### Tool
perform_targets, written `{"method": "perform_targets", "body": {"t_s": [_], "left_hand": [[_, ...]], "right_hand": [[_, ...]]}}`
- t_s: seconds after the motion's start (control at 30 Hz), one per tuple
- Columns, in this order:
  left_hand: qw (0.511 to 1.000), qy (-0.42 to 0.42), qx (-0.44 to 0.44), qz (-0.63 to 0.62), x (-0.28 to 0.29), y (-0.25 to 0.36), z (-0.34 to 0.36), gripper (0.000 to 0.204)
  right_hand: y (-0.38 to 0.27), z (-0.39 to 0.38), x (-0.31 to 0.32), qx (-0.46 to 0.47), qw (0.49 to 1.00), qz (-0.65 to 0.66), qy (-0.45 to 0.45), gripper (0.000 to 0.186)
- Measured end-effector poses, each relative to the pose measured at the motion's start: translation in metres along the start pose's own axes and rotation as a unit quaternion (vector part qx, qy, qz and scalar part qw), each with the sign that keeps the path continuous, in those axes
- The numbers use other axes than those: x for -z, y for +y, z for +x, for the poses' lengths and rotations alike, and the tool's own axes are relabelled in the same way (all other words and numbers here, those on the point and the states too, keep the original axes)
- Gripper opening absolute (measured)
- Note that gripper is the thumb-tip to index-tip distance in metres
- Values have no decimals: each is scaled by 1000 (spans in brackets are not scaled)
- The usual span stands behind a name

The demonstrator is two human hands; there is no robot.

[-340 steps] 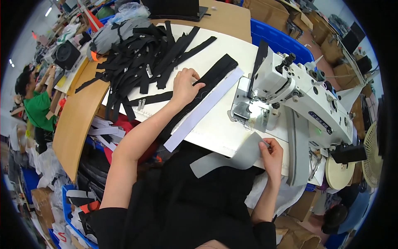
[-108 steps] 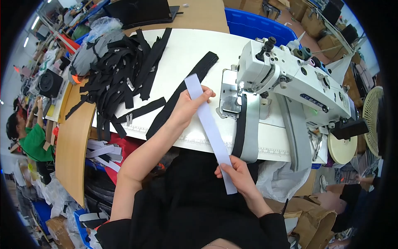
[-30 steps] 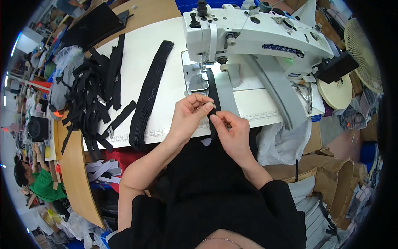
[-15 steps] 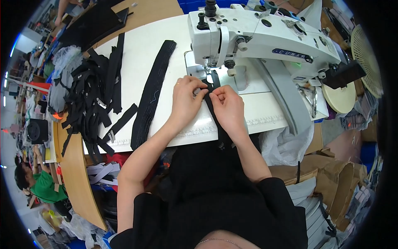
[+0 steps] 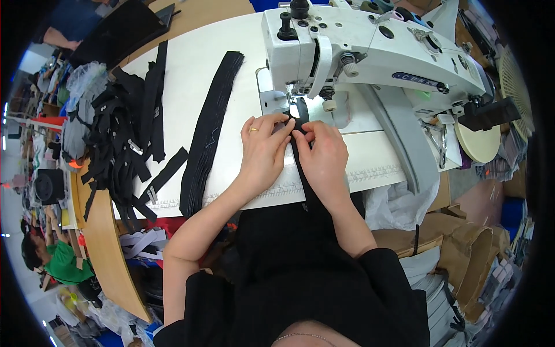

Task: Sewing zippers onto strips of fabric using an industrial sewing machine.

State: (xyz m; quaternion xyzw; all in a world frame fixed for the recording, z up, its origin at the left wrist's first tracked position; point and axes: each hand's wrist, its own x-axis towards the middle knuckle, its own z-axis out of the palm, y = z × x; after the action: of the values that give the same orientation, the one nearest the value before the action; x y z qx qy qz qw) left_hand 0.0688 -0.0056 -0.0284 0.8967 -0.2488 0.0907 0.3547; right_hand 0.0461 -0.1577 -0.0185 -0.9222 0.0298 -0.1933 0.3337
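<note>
A black zipper (image 5: 304, 188) runs from under the presser foot (image 5: 292, 103) of a white sewing machine (image 5: 361, 43) down past the table's front edge. My left hand (image 5: 263, 149) pinches its left side just below the foot, thumb and fingertips together. On the other side, my right hand (image 5: 325, 161) has thumb and forefinger closed on the zipper's edge, the remaining fingers curled. Both sets of fingertips almost meet close to the needle area. What lies directly under the fingertips is hidden.
Left of my arm lies a long flat stack of black strips (image 5: 211, 133). Beyond it is a tangled heap of black zippers (image 5: 113, 139) with metal pulls. A grey padded arm (image 5: 399, 139) stands right of the machine; scissors (image 5: 442, 144) lie farther right. A person in green (image 5: 66, 260) is at far left.
My left fingertips have pushed closer to the right hand along the zipper. The right hand has opened its curl slightly and shifted a little. The whole view has tilted slightly.
</note>
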Motion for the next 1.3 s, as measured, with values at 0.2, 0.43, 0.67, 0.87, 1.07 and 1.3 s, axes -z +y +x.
{"method": "perform_targets", "body": {"t_s": [0.2, 0.43, 0.67, 0.87, 1.07, 1.3], "left_hand": [[999, -10, 20, -23, 6, 7, -4, 33], [1000, -21, 2, 0, 6, -1, -2, 35], [999, -17, 3, 30, 4, -6, 6, 34], [1000, -4, 30, 9, 5, -13, 16, 27], [990, 29, 117, -72, 6, -16, 51, 20], [954, 39, 251, -158, -6, -31, 73, 26]], "right_hand": [[6, 8, 0, -146, 964, 221, -31, 13], [6, 17, -4, -168, 955, 240, -45, 17], [12, 20, -12, -156, 965, 208, -37, 20], [10, 21, -10, -152, 971, 180, -43, 23], [13, 21, -10, -159, 967, 195, -40, 26], [11, 18, -15, -189, 955, 229, -20, 33]]}}
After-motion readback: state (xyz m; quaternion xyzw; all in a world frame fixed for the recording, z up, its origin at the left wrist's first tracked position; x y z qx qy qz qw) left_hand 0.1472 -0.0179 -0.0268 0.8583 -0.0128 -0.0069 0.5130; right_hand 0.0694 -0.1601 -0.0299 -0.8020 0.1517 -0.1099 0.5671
